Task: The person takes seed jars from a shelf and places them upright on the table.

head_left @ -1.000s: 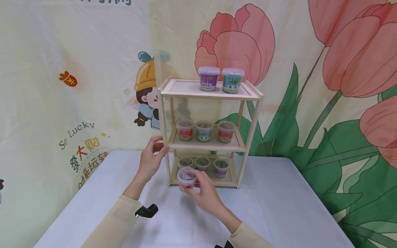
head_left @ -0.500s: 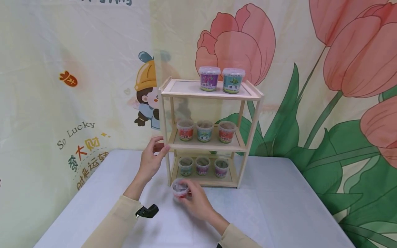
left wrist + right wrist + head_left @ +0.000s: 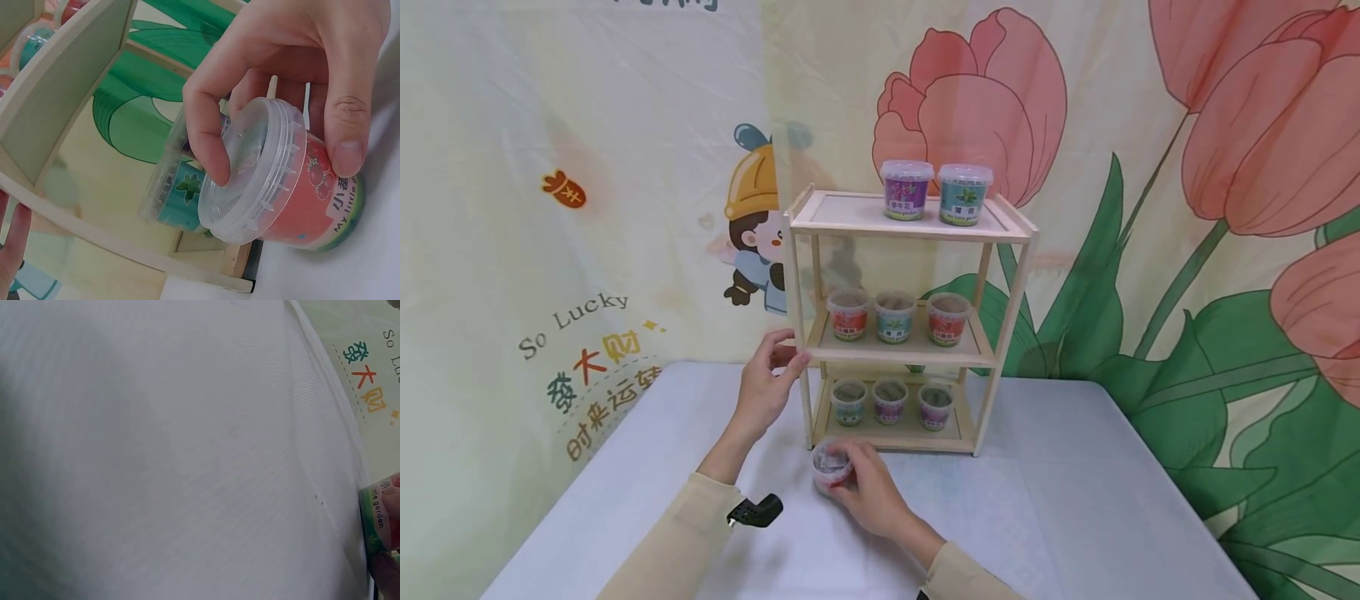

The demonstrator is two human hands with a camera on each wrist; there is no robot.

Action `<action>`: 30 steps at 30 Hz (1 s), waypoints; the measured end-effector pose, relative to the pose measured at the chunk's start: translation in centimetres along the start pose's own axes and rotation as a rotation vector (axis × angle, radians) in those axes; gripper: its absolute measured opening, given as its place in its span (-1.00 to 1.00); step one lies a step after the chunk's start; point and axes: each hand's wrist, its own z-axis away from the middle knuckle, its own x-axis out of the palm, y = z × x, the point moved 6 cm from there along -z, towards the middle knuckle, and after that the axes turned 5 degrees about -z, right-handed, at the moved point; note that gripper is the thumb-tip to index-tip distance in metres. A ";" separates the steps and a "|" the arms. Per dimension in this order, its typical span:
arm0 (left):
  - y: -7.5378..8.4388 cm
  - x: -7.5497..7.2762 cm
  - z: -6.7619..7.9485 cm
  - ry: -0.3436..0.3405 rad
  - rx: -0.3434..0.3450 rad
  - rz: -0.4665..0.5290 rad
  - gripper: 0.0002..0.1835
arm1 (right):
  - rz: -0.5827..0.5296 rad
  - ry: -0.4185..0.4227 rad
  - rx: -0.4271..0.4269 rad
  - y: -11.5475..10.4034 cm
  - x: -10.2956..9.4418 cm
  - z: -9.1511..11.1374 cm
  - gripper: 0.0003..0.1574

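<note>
My right hand (image 3: 872, 490) grips a small plastic tub (image 3: 831, 467) with a clear lid, in front of the rack's lower left corner. In the left wrist view the tub (image 3: 294, 181) shows a red label with tomatoes, the thumb on its side and a finger over its lid; its base is at the white cloth. Only a slice of the tub (image 3: 378, 512) shows at the right wrist view's edge. My left hand (image 3: 766, 372) holds the left front post of the wooden three-tier rack (image 3: 902, 360), thumb against it; some of its fingers are hidden.
Two lidded tubs, purple (image 3: 906, 192) and teal (image 3: 966, 196), stand on the top shelf. Three tubs (image 3: 894, 318) stand on the middle shelf, three more (image 3: 890, 402) on the bottom one. White cloth (image 3: 1075, 500) covers the table; a printed curtain (image 3: 647, 125) hangs behind.
My right hand has brought the red-labelled tub down and left, from before the bottom shelf to the cloth. The bottom left tub now shows fully. My left hand has stayed put.
</note>
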 end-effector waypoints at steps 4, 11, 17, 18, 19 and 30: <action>0.1 0.0 -0.1 0.002 0.003 0.005 -0.48 | 0.016 -0.022 0.010 -0.1 -0.1 -0.1 -0.37; 0.0 0.1 -0.1 -0.004 -0.003 0.005 -0.48 | 0.002 -0.180 0.046 0.0 -0.7 -0.7 -0.32; 0.2 0.0 0.0 -0.007 -0.004 0.012 -0.49 | 0.055 -0.348 0.065 -0.7 -2.5 -0.8 -0.15; 0.2 0.0 0.0 -0.007 -0.002 0.014 -0.50 | 0.065 -0.365 0.057 -1.0 -3.0 -0.9 -0.12; 0.2 0.0 0.0 -0.006 -0.001 0.014 -0.50 | 0.077 -0.377 0.050 -1.3 -3.6 -1.0 -0.13; 0.1 0.1 -0.1 -0.009 0.010 0.011 -0.49 | -0.047 -0.200 -0.064 -10.3 -15.5 -4.6 -0.33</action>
